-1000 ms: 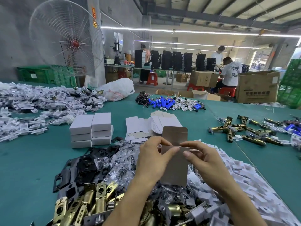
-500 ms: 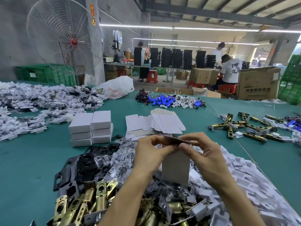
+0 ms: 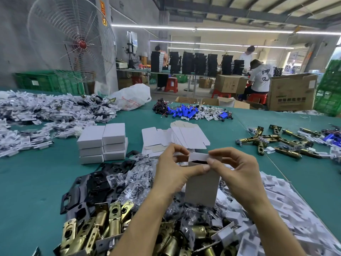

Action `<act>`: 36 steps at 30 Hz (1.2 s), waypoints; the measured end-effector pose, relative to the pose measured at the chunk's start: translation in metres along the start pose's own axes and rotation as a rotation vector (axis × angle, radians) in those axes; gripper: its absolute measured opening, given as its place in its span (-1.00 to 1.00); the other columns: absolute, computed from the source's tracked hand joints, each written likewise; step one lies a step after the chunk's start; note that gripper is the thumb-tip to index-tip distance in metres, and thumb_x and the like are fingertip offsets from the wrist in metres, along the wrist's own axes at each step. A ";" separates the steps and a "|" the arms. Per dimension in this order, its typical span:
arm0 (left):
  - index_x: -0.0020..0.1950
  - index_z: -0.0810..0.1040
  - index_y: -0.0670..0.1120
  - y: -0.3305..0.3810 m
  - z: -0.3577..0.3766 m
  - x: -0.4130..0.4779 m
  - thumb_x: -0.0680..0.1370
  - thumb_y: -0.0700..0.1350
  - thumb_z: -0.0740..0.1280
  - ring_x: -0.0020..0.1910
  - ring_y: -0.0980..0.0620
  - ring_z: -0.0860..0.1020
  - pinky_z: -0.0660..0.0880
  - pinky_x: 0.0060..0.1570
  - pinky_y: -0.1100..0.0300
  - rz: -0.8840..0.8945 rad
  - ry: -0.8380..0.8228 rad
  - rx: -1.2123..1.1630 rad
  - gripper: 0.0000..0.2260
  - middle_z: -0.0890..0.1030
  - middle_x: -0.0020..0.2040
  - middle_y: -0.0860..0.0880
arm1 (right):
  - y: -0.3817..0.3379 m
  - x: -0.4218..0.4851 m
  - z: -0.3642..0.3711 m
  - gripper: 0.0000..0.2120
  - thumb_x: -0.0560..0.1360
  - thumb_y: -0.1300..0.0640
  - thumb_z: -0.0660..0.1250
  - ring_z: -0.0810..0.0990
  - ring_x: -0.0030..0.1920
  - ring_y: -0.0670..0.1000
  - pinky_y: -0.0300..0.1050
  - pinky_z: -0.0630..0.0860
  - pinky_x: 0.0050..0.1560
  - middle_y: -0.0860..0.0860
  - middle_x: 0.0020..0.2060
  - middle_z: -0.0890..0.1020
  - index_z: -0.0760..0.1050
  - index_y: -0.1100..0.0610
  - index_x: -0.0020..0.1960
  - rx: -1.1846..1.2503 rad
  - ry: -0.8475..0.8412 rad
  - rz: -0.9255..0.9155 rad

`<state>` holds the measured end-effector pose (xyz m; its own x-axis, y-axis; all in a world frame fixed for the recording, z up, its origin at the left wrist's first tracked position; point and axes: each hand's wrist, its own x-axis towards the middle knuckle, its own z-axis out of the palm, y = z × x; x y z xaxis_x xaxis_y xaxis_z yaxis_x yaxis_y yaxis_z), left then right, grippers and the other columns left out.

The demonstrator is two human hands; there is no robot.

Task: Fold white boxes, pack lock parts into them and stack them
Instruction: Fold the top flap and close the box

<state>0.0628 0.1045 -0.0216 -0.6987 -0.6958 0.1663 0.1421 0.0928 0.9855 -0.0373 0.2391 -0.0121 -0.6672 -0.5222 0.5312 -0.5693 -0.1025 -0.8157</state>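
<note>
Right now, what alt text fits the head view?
The left hand and right hand pinch the open top of a half-folded grey cardboard box, held upright above a heap of brass lock latches. Closed white boxes sit stacked beyond on the green table.

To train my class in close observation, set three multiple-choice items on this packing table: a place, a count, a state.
1. Where is the stack of closed white cardboard boxes? A. Left of the person's left hand. B. On a red stool. C. Inside a brown carton.
2. How many layers has it? A. One. B. Three. C. Six.
3. How is the grey-brown cardboard box that the left and right hand hold? A. Flat. B. Sealed. C. Upright, top open.
Answers: 1 A, it stands on the green table left of that hand; 2 B, each column shows three boxes; 3 C, a dark opening shows at its top.
</note>
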 end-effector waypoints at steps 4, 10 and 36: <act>-0.05 0.61 0.02 0.000 0.003 0.000 0.33 -0.13 0.65 -0.04 0.03 0.69 0.59 -0.18 0.12 0.014 -0.008 -0.056 -0.70 0.72 -0.08 0.00 | -0.001 0.000 -0.001 -0.86 0.42 0.23 0.51 0.67 -0.14 -0.12 -0.27 0.57 -0.09 -0.10 -0.22 0.72 0.67 -0.01 -0.16 -0.024 0.009 0.006; -0.08 0.65 0.01 0.001 0.004 0.001 0.45 -0.20 0.55 -0.04 -0.09 0.69 0.60 0.01 -0.20 0.018 0.004 -0.042 -0.85 0.73 -0.12 -0.02 | -0.002 0.001 -0.004 -0.84 0.45 0.24 0.47 0.66 -0.14 -0.16 -0.29 0.55 -0.13 -0.12 -0.22 0.71 0.66 -0.01 -0.18 -0.043 -0.018 0.043; 0.13 0.44 0.27 0.002 0.005 -0.005 0.54 0.01 0.45 -0.06 0.22 0.59 0.52 -0.28 0.41 0.145 -0.043 0.233 -0.72 0.55 0.07 0.25 | -0.004 -0.001 -0.004 -0.70 0.54 0.31 0.36 0.70 -0.28 0.08 -0.01 0.65 -0.33 0.04 -0.06 0.69 0.65 -0.04 0.11 0.051 -0.089 0.179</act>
<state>0.0630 0.1113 -0.0203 -0.7127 -0.6330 0.3023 0.0810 0.3538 0.9318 -0.0360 0.2433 -0.0085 -0.7093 -0.6085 0.3558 -0.4184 -0.0428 -0.9072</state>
